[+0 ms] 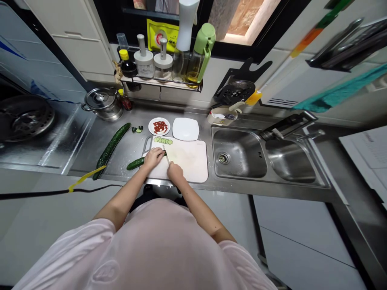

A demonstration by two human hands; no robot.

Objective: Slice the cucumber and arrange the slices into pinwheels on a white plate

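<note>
My left hand [153, 157] is closed over a cucumber [136, 163] lying across the left part of the white cutting board [193, 159]. Wrapped round the handle of a knife [167, 155], my right hand [175, 172] rests at the board's near side. The narrow blade stands beside my left fingertips, at the cucumber's cut end. Along the board's far left edge lies an overlapping row of pale green cucumber slices [163, 140]. Behind the board are a white plate of chopped red pieces [160, 127] and a bare white square plate [185, 129].
A whole cucumber [112, 148] lies on the steel counter to the left, near small cucumber ends [137, 129]. A lidded pot [102, 104] stands behind it. The double sink [238, 153] is to the right. A shelf [163, 81] holds bottles and jars above the counter.
</note>
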